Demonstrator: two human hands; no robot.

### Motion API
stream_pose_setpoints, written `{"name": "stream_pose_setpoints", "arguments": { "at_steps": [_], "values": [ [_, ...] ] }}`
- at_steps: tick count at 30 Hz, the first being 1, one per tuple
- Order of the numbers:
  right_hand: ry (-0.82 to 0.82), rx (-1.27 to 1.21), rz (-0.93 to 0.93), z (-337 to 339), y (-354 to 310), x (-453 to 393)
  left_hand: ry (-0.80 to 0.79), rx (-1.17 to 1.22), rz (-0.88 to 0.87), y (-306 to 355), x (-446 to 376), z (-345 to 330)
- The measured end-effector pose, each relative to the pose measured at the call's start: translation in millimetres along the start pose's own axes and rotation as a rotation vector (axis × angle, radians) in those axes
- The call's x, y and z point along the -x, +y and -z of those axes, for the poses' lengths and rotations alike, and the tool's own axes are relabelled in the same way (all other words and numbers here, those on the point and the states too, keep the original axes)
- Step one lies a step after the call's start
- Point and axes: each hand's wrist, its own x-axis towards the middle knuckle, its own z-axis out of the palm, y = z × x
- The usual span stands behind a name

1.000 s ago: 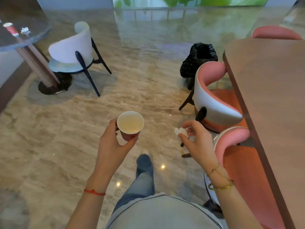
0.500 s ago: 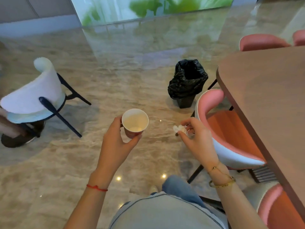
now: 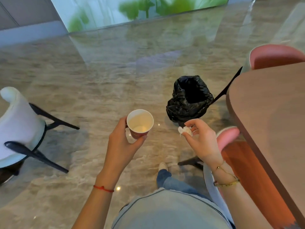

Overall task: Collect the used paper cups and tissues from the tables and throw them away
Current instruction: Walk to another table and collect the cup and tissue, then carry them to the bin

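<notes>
My left hand (image 3: 121, 142) holds a red paper cup (image 3: 140, 123) upright; its white inside looks empty. My right hand (image 3: 200, 139) pinches a small crumpled white tissue (image 3: 184, 131) between thumb and fingers. A bin lined with a black bag (image 3: 188, 100) stands on the floor just beyond both hands, its mouth open upward. The tissue is close to the bin's near side, the cup a little to its left.
A brown table (image 3: 272, 113) fills the right side, with pink chairs (image 3: 231, 136) tucked against it. A white chair with black legs (image 3: 19, 126) stands at the left. Marble floor (image 3: 99, 80) lies open ahead, up to a glass wall.
I have walked toward the bin: it has grown larger and come closer to my hands. Both hands keep their hold on the cup and tissue. The white chair slid leftward in view.
</notes>
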Motion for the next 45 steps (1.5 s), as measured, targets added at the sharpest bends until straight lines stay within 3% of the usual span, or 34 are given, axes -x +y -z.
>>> {"name": "stream_pose_setpoints", "arguments": {
  "at_steps": [10, 29, 36, 45],
  "values": [
    [0.116, 0.044, 0.010, 11.0, 43.5, -211.8, -0.124, 0.001, -0.067, 4.9, -241.0, -80.2],
    [0.403, 0.049, -0.493, -18.9, 185.9, -506.1, -0.566, -0.071, -0.258, -43.5, -637.8, -303.7],
    [0.389, 0.087, -0.701, -32.1, 241.0, -570.5, -0.806, -0.079, -0.248, -47.5, -694.6, -397.4],
    [0.146, 0.068, -0.941, -39.1, 299.2, -576.7, -1.070, -0.126, -0.123, -66.7, -717.1, -466.0]
  ]
}}
